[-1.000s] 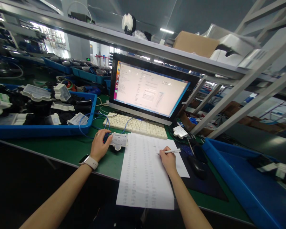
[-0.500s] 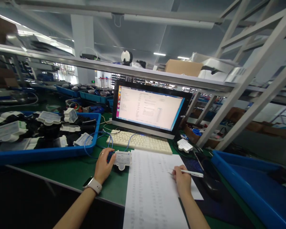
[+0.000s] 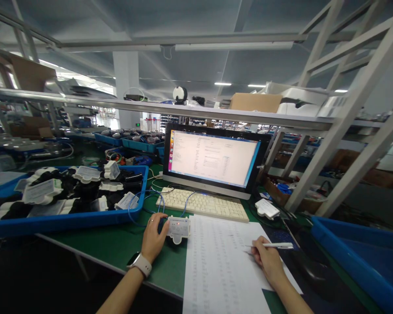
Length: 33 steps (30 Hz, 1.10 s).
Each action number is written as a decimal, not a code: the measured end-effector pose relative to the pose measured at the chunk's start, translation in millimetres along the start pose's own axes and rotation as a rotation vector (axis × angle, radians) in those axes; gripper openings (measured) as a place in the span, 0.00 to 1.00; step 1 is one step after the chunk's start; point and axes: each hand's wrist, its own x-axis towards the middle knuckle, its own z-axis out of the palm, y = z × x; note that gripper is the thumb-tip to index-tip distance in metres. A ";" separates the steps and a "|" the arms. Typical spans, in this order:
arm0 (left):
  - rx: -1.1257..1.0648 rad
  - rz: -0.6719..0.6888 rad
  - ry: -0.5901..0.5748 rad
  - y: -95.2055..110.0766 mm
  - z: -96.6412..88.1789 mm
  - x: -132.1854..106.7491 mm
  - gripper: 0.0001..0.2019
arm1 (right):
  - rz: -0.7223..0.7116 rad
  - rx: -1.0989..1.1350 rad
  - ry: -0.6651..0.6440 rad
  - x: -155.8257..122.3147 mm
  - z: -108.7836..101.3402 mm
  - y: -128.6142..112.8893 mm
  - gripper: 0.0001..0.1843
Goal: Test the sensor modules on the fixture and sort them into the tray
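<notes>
My left hand (image 3: 155,235), wearing a watch on its wrist, is curled round the left side of a small box with a white labelled face (image 3: 178,228). Its thumb touches the box's edge, while the fingertips are partly hidden. A red light glows on that face. Blue cable (image 3: 160,196) loops behind the hand. Between the fingers of my right hand (image 3: 269,261) is a white pen (image 3: 280,245), its tip over the right part of printed paper sheets (image 3: 216,270). The sheets lie on the green table, just right of the box.
A lit monitor (image 3: 212,159) and a cream keyboard (image 3: 203,204) stand behind the paper. At left, a blue tray (image 3: 94,215) holds several similar white-faced boxes. Another white-faced box (image 3: 267,209) lies right of the keyboard. A second blue tray (image 3: 356,257) sits at right, near slanted metal posts (image 3: 356,109).
The camera view has shifted, so everything sits lower and further right. A red light now shows on the box. Both hands keep their places, the pen still in my right.
</notes>
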 end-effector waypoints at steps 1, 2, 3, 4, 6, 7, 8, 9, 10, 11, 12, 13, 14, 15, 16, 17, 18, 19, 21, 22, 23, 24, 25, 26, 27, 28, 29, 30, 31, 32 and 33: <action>-0.002 -0.002 0.002 -0.3 0.2 -0.1 0.13 | -0.002 -0.013 0.008 -1.4 -0.6 -0.3 0.17; -0.004 -0.004 0.002 -0.5 0.2 -0.2 0.13 | -0.007 -0.020 0.023 -2.5 -1.1 0.1 0.17; -0.007 -0.005 0.001 -0.7 0.3 -0.3 0.13 | -0.014 -0.019 0.039 -3.1 -1.5 1.1 0.17; -0.008 -0.007 -0.001 -0.8 0.2 -0.4 0.13 | -0.020 -0.009 0.051 -3.3 -1.8 2.5 0.17; -0.010 -0.009 -0.007 -0.7 -0.2 -0.6 0.13 | -0.027 0.022 0.056 -2.4 -2.3 5.9 0.18; -0.010 -0.011 -0.010 -0.5 -0.4 -0.7 0.13 | -0.026 0.029 0.051 -1.8 -2.4 7.4 0.18; -0.010 -0.012 -0.012 -0.4 -0.6 -0.6 0.13 | -0.023 0.029 0.046 -1.3 -2.4 8.4 0.18; -0.009 -0.014 -0.013 -0.3 -0.6 -0.6 0.13 | -0.019 0.025 0.043 -1.1 -2.4 8.9 0.18; -0.009 -0.015 -0.014 -0.2 -0.6 -0.5 0.13 | -0.014 0.023 0.044 -1.2 -2.2 8.7 0.18; -0.010 -0.016 -0.014 -0.2 -0.5 -0.3 0.13 | -0.009 0.021 0.047 -1.7 -1.9 7.8 0.18; -0.010 -0.016 -0.015 -0.4 -0.4 -0.2 0.13 | -0.003 0.020 0.052 -2.4 -1.6 6.5 0.18; -0.012 -0.016 -0.015 -0.6 -0.2 -0.1 0.13 | 0.005 0.018 0.055 -3.4 -1.2 4.9 0.17; -0.013 -0.015 -0.016 -0.8 -0.2 -0.1 0.13 | 0.009 0.015 0.058 -4.3 -0.8 3.2 0.17; -0.014 -0.014 -0.016 -1.0 -0.1 -0.1 0.13 | 0.011 0.011 0.059 -5.2 -0.5 1.5 0.17; -0.014 -0.014 -0.017 -1.1 -0.2 -0.2 0.13 | 0.010 0.007 0.059 -5.9 -0.1 0.1 0.17; -0.015 -0.013 -0.016 -1.2 -0.3 -0.4 0.13 | 0.007 0.002 0.056 -6.4 0.1 -0.9 0.17; -0.015 -0.013 -0.016 -1.1 -0.4 -0.5 0.13 | 0.004 -0.001 0.055 -6.8 0.2 -1.6 0.17; -0.015 -0.013 -0.015 -0.9 -0.5 -0.7 0.13 | 0.001 -0.001 0.053 -6.9 0.3 -1.9 0.17; -0.015 -0.011 -0.017 -0.5 -0.6 -0.7 0.13 | 0.000 0.001 0.049 -7.0 0.1 -1.5 0.17; -0.016 -0.010 -0.019 -0.2 -0.6 -0.6 0.13 | -0.001 0.005 0.048 -6.9 -0.1 -1.0 0.17; -0.017 -0.008 -0.022 0.0 -0.6 -0.5 0.13 | -0.001 0.011 0.049 -6.8 -0.4 -0.4 0.17; -0.017 -0.007 -0.025 0.2 -0.6 -0.3 0.13 | -0.002 0.019 0.049 -6.6 -0.7 0.3 0.17; -0.017 -0.007 -0.025 0.4 -0.7 -0.2 0.13 | -0.005 0.028 0.048 -6.4 -0.9 1.0 0.17; -0.016 -0.007 -0.024 0.5 -0.8 -0.1 0.13 | -0.008 0.037 0.048 -6.0 -1.1 1.7 0.17; -0.015 -0.008 -0.021 0.6 -0.9 0.0 0.13 | -0.012 0.043 0.047 -5.7 -1.3 2.4 0.17; -0.014 -0.009 -0.016 0.8 -1.1 0.0 0.13 | -0.015 0.043 0.043 -5.3 -1.3 3.0 0.17; -0.012 -0.009 -0.012 1.1 -1.3 0.0 0.13 | -0.018 0.036 0.037 -4.9 -1.2 3.6 0.16; -0.010 -0.010 -0.009 1.4 -1.5 0.0 0.13 | -0.018 0.028 0.034 -4.6 -1.1 4.1 0.16; -0.008 -0.009 -0.008 1.7 -1.7 0.0 0.13 | -0.018 0.018 0.033 -4.4 -0.9 4.5 0.16; -0.005 -0.008 -0.009 2.1 -1.8 0.2 0.13 | -0.025 0.003 0.036 -4.3 -0.7 4.7 0.16; -0.004 -0.006 -0.010 2.3 -2.0 0.4 0.13 | -0.042 -0.012 0.044 -4.2 -0.6 4.7 0.16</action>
